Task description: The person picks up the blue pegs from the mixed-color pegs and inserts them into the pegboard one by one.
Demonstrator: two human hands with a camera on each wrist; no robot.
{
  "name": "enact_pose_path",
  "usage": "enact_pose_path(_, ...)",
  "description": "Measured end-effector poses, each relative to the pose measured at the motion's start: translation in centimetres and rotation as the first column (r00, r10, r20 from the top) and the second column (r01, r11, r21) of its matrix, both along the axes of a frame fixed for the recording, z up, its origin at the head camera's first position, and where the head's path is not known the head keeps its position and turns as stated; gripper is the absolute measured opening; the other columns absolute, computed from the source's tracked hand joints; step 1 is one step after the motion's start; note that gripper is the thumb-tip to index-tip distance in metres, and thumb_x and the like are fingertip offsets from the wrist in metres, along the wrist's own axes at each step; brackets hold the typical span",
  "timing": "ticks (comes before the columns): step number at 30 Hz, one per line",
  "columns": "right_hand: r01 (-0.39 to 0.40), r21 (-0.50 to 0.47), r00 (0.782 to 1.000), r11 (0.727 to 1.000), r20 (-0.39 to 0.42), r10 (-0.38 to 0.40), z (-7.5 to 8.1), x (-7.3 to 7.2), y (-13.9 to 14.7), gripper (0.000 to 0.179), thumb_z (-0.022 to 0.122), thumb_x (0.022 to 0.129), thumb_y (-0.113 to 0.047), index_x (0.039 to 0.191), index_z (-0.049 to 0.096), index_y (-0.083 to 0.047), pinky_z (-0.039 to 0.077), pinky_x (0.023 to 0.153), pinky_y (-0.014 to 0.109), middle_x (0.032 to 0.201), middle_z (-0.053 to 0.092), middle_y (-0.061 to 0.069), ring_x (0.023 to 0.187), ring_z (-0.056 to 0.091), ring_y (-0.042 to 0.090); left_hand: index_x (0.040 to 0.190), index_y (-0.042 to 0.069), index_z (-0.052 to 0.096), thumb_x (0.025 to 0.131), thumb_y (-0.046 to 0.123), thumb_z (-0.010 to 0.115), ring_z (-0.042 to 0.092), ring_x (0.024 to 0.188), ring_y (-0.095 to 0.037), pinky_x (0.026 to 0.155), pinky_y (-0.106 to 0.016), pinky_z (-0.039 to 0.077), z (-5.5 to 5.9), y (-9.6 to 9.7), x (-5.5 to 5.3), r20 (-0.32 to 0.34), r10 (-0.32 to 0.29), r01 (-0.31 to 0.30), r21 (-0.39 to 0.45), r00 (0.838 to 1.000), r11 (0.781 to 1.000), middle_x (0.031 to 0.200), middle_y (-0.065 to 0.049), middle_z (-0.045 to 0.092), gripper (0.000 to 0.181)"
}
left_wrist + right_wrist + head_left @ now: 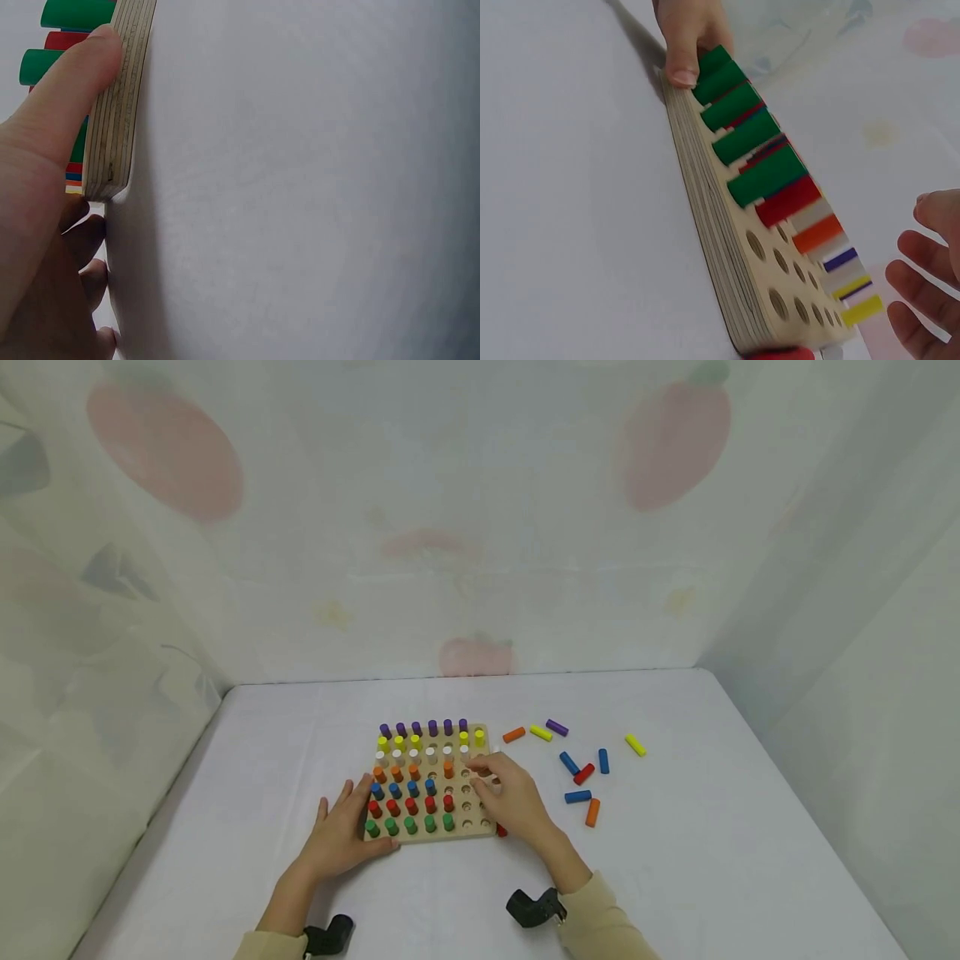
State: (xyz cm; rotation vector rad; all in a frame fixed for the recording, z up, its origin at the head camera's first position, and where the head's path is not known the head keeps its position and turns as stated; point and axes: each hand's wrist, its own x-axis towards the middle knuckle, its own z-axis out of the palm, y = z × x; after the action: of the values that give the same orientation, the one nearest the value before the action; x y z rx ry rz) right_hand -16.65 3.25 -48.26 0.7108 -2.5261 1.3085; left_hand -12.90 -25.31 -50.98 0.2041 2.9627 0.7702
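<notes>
Wooden pegboard (pixel 476 829), lower centre of the head frame, its right edge partly hidden by the loosely parted, empty right grip (pixel 513 793); the spread left grip (pixel 339 837) touches its lower-left corner.

You have soft, even, slightly dim light over the bench (pixel 712 860). Your left-wrist view darkens toward its right edge; a soft shadow borders the pegboard (pixel 114 127). Your right-wrist view slightly blurs the yellow pegs (pixel 864 309).
</notes>
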Motion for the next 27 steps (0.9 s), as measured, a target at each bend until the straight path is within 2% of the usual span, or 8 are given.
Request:
enact_pose_path(6, 0.075, 0.025, 0.996, 0.997, 0.042, -0.076, -0.7, 0.0, 2.2, 0.027, 0.064, 0.086, -0.013, 0.113, 0.061, -0.015, 0.053, 0.079, 0.031, 0.104, 0.061, -0.007, 0.095, 0.057, 0.007, 0.146, 0.006, 0.023, 0.059, 0.063, 0.074, 0.015, 0.138, -0.041, 0.104, -0.068, 0.001, -0.2, 0.0, -0.1, -0.001, 0.002, -0.002, 0.000, 1.000, 1.000, 0.149, -0.017, 0.029, 0.116)
enact_pose_path(11, 0.127, 0.018, 0.991, 0.992, 0.029, -0.128, -1.0, 0.0, 3.9, 0.028, 0.066, 0.085, -0.012, 0.111, 0.061, -0.017, 0.054, 0.079, 0.031, 0.103, 0.062, -0.006, 0.095, 0.057, 0.007, 0.146, 0.006, 0.023, 0.059, 0.064, 0.073, 0.015, 0.138, -0.041, 0.104, -0.068, 0.001, -0.2, 0.0, -0.1, -0.003, 0.000, 0.000, -0.003, 1.000, 1.000, 0.149, -0.017, 0.029, 0.116)
enact_pose_path(17, 0.142, 0.008, 0.990, 0.990, 0.009, -0.142, -0.7, 0.3, 5.9, 0.031, 0.068, 0.082, -0.009, 0.111, 0.061, -0.016, 0.054, 0.079, 0.033, 0.104, 0.063, -0.004, 0.095, 0.058, 0.010, 0.146, 0.007, 0.022, 0.059, 0.064, 0.073, 0.015, 0.138, -0.041, 0.104, -0.068, 0.001, -0.2, -0.1, 0.0, 0.004, 0.001, -0.001, 0.001, 1.000, 1.000, 0.149, -0.017, 0.028, 0.116)
enact_pose_path(27, 0.173, 0.056, 0.985, 0.983, -0.025, -0.172, -1.2, 0.4, 9.3, 0.032, 0.069, 0.081, -0.009, 0.112, 0.062, -0.014, 0.053, 0.078, 0.035, 0.106, 0.063, -0.002, 0.097, 0.059, 0.013, 0.146, 0.007, 0.022, 0.059, 0.064, 0.074, 0.014, 0.138, -0.041, 0.104, -0.067, 0.000, -0.3, -0.1, -0.2, 0.008, 0.003, -0.003, 0.002, 1.000, 1.000, 0.149, -0.017, 0.028, 0.116)
